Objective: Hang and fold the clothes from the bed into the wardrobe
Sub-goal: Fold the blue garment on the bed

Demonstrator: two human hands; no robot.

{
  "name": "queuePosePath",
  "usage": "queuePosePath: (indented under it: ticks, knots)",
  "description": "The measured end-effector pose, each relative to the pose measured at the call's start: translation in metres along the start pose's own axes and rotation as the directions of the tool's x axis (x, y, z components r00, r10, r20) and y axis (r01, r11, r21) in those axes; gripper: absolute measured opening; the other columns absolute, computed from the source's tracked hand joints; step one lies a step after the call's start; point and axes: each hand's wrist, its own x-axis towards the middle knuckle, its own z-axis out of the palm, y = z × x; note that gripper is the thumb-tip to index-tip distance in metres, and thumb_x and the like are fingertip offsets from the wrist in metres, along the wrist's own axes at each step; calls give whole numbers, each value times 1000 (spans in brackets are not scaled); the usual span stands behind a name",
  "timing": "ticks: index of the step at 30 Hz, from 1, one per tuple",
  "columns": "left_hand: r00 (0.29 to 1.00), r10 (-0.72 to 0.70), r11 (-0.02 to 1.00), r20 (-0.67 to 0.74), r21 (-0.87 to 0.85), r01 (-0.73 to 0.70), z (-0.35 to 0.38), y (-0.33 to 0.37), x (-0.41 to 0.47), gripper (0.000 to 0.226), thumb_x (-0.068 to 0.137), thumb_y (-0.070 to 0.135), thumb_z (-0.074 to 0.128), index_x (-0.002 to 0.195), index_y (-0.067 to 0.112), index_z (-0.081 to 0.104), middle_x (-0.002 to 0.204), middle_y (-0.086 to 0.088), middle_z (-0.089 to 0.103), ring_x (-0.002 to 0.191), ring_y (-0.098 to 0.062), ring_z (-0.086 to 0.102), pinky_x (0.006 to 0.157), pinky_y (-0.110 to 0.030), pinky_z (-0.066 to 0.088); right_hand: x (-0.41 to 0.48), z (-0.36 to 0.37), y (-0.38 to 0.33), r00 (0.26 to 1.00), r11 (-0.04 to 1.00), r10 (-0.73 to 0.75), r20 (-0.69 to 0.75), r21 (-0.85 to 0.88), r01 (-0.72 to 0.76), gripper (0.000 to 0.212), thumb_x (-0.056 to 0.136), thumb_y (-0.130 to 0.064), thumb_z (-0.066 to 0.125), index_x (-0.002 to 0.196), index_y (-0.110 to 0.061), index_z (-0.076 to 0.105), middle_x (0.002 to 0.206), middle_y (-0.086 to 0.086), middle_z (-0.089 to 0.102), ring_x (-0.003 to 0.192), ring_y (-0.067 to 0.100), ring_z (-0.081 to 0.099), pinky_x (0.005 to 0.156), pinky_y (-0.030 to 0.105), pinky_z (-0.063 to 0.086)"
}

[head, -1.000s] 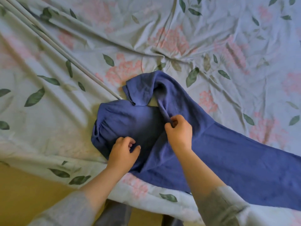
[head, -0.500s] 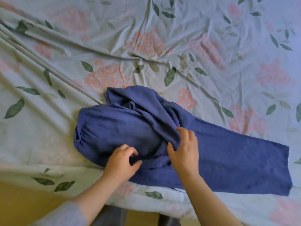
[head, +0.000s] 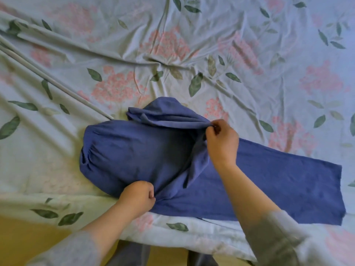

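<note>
Bed covered by a rumpled floral sheet, blue garment lying bunched near its front edge with one leg extended rightward, right hand pinching a raised fold of the cloth, left hand gripping its near edge.

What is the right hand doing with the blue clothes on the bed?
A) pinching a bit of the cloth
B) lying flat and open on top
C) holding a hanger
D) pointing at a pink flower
A: the right hand has its thumb and fingers curled together on a fold of the blue garment, while the left hand grips the near edge of the garment.
</note>
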Motion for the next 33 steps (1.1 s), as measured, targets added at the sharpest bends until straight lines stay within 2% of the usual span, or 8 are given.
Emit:
queuePosePath:
  ticks: [4, 8, 11, 15, 21, 27, 30, 33]
  knots:
    - [999, -38, 998, -13, 55, 39, 0, 8, 2, 31, 83, 27, 63, 58, 24, 44, 89, 3, 69, 89, -20, 64, 71, -26, 48, -32, -59, 65, 806, 883, 465, -365, 258, -392, 14, 90, -20, 48, 80, -13, 56, 76, 6, 61, 77, 11, 62, 64, 22, 44]
    - [996, -78, 992, 46, 103, 73, -8, 18, 3, 27, 79, 33, 66, 62, 24, 48, 89, 4, 68, 88, -19, 64, 68, -26, 48, -69, -80, 123, 537, 531, 841, -69, 290, -796, 30, 93, -25, 52, 90, 4, 58, 96, 26, 65, 73, 37, 61, 66, 43, 52]
    - [996, -47, 995, 71, 88, 41, -15, 33, 2, 35, 66, 50, 75, 71, 21, 56, 77, 6, 63, 74, -12, 61, 55, -24, 39, -79, -83, 124, 668, 691, 723, -178, 181, -700, 58, 87, -25, 64, 136, -1, 42, 127, 18, 53, 109, 38, 55, 80, 41, 45]
    - [978, 196, 980, -74, 38, -194, -9, 75, 5, 42, 64, 53, 78, 77, 29, 47, 83, 11, 50, 74, -10, 50, 63, -25, 37, -58, -84, 119, 894, 906, 375, -245, -111, -410, 77, 81, -26, 74, 145, -9, 35, 145, 15, 38, 131, 35, 36, 95, 47, 41]
    - [919, 386, 910, -76, 194, -366, 22, 133, 15, 48, 73, 41, 76, 109, 24, 49, 110, 6, 42, 101, -18, 48, 82, -28, 44, -17, -80, 132, 965, 743, 59, 256, -657, 129, 31, 88, -30, 61, 113, -14, 55, 114, 6, 50, 103, 30, 52, 70, 36, 41]
    - [952, 295, 895, -87, 373, -243, 39, 139, 16, 36, 81, 12, 58, 114, 19, 45, 116, -1, 42, 100, -25, 51, 80, -34, 45, -11, -117, 153, 951, 975, 200, -237, -44, -216, 20, 89, -18, 49, 70, -16, 51, 61, -4, 47, 52, 8, 43, 45, 25, 26]
    - [951, 297, 893, -82, 376, -246, 39, 140, 15, 31, 82, 5, 49, 111, 16, 50, 113, -4, 48, 100, -29, 55, 80, -38, 43, -34, -150, 177, 723, 827, 555, -412, 367, -426, 29, 86, -20, 46, 58, -23, 39, 58, -5, 45, 54, 5, 43, 56, 27, 37]
    - [952, 305, 871, -37, 414, -263, 41, 138, 12, 29, 81, 6, 46, 107, 18, 51, 109, 0, 49, 102, -26, 54, 82, -38, 46, -56, -177, 215, 476, 512, 842, -252, 648, -564, 27, 87, -17, 48, 61, -11, 47, 67, 13, 53, 65, 28, 52, 68, 43, 50]
